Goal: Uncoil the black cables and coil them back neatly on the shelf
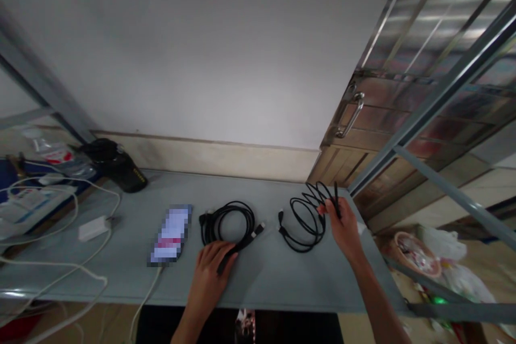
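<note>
A coiled black cable (252, 223) with plug ends lies on the grey tabletop (266, 279), right of the phone. My left hand (212, 269) rests at the near side of this coil, its thumb and fingers closed around a dark strap-like piece of it. Farther right, a second black cable (305, 250) spreads in loose loops, with two plug ends pointing left. My right hand (342, 226) is closed on the right side of those loops, partly lifting them. A short dark strip sticks up from its grip. The fingers hide part of both cables.
A phone (171, 234) with a lit, blurred screen lies left, with a white cord attached. Beyond are a white adapter (93, 229), a black bottle (116, 166), a clear plastic bottle (56, 153) and tangled white cords. A metal frame post (435, 86) rises at right.
</note>
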`<state>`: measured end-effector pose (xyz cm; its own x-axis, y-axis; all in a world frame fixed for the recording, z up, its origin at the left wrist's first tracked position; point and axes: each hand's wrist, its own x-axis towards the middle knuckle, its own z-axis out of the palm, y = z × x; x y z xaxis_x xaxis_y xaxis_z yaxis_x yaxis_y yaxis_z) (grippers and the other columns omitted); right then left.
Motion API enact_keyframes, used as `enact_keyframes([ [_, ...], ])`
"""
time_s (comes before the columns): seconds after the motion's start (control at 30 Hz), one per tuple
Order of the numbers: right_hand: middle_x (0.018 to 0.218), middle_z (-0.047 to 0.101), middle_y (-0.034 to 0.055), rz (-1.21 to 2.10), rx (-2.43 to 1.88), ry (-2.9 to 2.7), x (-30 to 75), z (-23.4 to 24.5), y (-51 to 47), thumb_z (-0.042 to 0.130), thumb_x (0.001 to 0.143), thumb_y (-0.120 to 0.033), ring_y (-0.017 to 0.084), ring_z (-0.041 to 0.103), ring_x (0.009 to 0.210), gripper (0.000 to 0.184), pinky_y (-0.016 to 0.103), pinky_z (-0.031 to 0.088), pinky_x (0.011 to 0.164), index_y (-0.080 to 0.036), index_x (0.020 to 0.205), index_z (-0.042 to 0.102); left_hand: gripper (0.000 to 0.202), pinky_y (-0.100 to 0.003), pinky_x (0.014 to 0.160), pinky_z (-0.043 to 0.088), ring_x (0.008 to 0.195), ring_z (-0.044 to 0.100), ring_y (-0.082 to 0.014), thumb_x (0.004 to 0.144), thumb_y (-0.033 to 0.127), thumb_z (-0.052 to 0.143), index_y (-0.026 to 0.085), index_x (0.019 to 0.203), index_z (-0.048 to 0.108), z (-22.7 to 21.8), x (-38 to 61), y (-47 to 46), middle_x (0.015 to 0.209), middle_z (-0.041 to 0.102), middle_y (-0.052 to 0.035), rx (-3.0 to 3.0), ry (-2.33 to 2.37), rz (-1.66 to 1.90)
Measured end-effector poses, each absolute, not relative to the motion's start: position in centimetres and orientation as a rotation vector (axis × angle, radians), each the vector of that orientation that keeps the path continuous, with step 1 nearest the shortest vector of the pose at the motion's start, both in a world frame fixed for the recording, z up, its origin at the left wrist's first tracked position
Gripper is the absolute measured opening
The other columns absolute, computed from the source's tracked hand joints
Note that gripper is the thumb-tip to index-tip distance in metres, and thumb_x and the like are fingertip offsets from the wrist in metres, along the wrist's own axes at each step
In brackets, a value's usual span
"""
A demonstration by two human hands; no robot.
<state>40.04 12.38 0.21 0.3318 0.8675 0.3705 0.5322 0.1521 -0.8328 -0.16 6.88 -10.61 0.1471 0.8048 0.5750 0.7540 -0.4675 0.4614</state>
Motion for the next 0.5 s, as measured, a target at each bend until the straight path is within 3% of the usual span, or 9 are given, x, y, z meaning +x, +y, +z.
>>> enact_keyframes([
  [0.13,0.110,0.086,0.0153,0.462,-1.486,-1.321,39.7,0.9,12.4,0.057,0.107,-0.075,0.035,0.081,0.111,0.050,0.052,0.062,0.102,-0.026,0.107,0.065,0.024,-0.046,0.102,0.055,0.114,0.075,-0.0295,0.114,0.043,0.065,0.029,0.126,0.080,-10.8,-0.2,6.9,0.120,0.083,-0.0070,2.323,1.575,1.235],
  [0.23,0.120,0.085,0.0169,0.542,-1.418,-1.308,39.4,1.9,12.4,0.057,0.107,-0.077,0.034,0.081,0.115,0.053,0.052,0.064,0.101,-0.025,0.110,0.066,0.025,-0.047,0.102,0.054,0.113,0.074,-0.0293,0.114,0.043,0.065,0.028,0.126,0.080,-11.0,-0.2,6.9,0.119,0.083,-0.0069,2.324,1.569,1.255],
  [0.5,0.110,0.086,0.0124,0.545,-1.293,-1.158,39.9,6.7,11.5,0.063,0.105,-0.076,0.027,0.081,0.087,0.054,0.041,0.063,0.079,-0.022,0.105,0.070,0.027,-0.046,0.102,0.055,0.114,0.074,-0.0294,0.115,0.044,0.063,0.027,0.128,0.079,-10.7,-0.1,6.8,0.120,0.083,-0.0072,2.336,1.559,1.266],
])
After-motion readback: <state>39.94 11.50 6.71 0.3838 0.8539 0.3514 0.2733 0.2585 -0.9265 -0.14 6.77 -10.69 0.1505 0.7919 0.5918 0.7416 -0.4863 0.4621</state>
